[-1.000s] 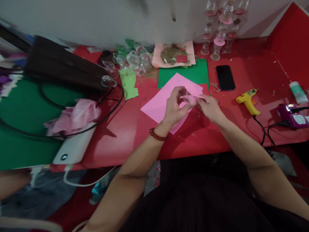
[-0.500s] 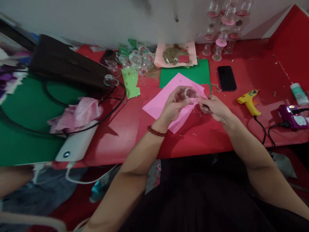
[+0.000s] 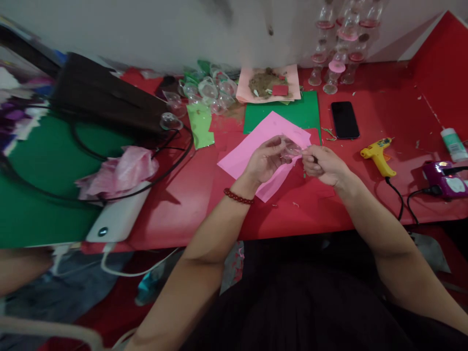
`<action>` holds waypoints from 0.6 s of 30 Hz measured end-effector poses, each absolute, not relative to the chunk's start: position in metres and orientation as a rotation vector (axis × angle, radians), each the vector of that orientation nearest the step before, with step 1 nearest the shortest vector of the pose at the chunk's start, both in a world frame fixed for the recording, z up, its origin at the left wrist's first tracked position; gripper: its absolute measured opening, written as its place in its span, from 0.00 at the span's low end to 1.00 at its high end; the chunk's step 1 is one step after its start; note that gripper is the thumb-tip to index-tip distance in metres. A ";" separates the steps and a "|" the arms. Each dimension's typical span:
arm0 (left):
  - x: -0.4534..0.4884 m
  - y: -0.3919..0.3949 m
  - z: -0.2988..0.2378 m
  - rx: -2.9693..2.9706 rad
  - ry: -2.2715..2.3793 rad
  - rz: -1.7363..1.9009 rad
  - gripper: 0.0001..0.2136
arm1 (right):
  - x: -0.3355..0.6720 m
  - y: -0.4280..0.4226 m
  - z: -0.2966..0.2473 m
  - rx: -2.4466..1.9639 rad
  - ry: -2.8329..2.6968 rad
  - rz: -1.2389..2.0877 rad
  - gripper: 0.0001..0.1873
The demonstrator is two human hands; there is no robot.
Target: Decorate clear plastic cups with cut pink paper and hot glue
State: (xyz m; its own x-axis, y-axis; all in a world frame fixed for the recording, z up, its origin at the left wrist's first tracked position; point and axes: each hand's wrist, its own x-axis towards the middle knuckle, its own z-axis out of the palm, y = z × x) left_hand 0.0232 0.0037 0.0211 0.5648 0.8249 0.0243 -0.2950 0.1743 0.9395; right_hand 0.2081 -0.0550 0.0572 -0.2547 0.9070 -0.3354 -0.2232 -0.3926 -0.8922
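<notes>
Over a pink paper sheet (image 3: 248, 148) on the red table (image 3: 175, 204), my left hand (image 3: 265, 161) curls its fingers round a small clear plastic cup (image 3: 290, 146). A red bead bracelet (image 3: 238, 196) is on that wrist. My right hand (image 3: 321, 165) is closed just right of the cup, its fingertips pinched at the cup's edge; what they hold is too small to make out. A green sheet (image 3: 292, 112) lies under the pink one's far corner.
A black phone (image 3: 344, 119), yellow glue gun (image 3: 377, 153), purple device (image 3: 444, 178) and glue bottle (image 3: 453, 144) lie to the right. Clear cups (image 3: 210, 92) and stacked goblets (image 3: 338, 53) stand at the back. Left: dark bag (image 3: 102, 97), cables, pink tissue (image 3: 120, 170), white power bank (image 3: 117, 219).
Both hands stayed together over the pink sheet. The left hand turned the clear cup, showing its round rim half a second ago, and the right hand's fingers closed in tighter beside it.
</notes>
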 end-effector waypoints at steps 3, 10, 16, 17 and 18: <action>0.019 0.008 0.018 1.201 0.620 0.852 0.13 | 0.213 -0.052 0.057 -1.151 -0.917 1.760 0.22; 0.013 0.022 0.011 1.236 0.686 0.944 0.19 | 0.213 -0.050 0.048 -1.353 -1.114 1.417 0.20; 0.016 0.021 0.015 1.051 0.725 0.969 0.15 | 0.206 -0.057 0.037 -1.534 -1.640 0.807 0.05; 0.016 0.020 0.016 1.063 0.728 0.963 0.16 | 0.207 -0.057 0.037 -1.544 -1.663 0.743 0.06; 0.015 0.019 0.016 1.091 0.730 0.957 0.16 | 0.208 -0.058 0.037 -1.544 -1.683 0.712 0.06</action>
